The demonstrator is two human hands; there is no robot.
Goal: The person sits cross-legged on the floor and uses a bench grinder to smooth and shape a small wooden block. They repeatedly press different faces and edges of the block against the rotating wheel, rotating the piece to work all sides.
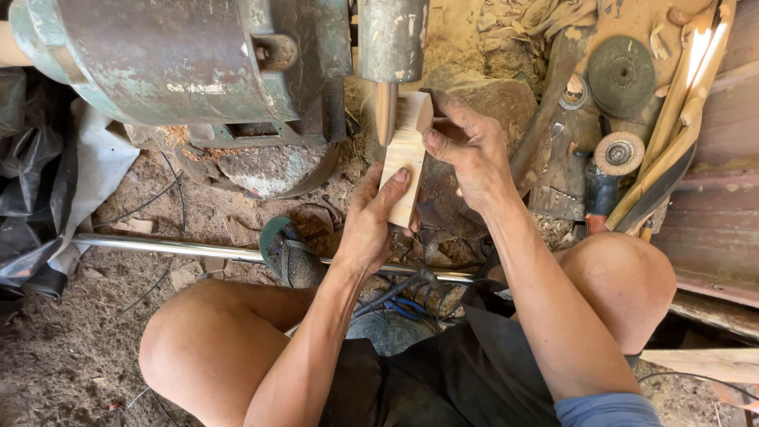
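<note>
Head view looks down past two bare knees and dark shorts to a dirt floor (pixel 71 348) strewn with sawdust. Just beyond the knees a chrome pipe (pixel 158 247) lies across the ground, with blue and black cables (pixel 403 300) tangled near it.

Above that, the left hand (pixel 368 229) is closed around the lower end of a pale wooden block (pixel 405 162), thumb laid flat along its face. The right hand (pixel 470 154) is curled over the block's upper end, fingers wrapped over the top and thumb pressed on the side. Both hands push the block against a metal spindle tip (pixel 385 111) that hangs from a grey cylindrical chuck (pixel 391 35).

To my eye the main risk lies in how near the right thumb sits to the spindle: if the block slips sideways or the bit grabs the grain, it could twist free and pull the fingers onto the metal. Nothing clamps the block, so a kick back toward the knees seems possible. Loose cables by the legs could snag.

Farther off, a green motor housing (pixel 166 59) stands left, and an angle grinder (pixel 605 178), a dark grinding disc (pixel 622 75) and bamboo strips (pixel 680 119) lie right.
</note>
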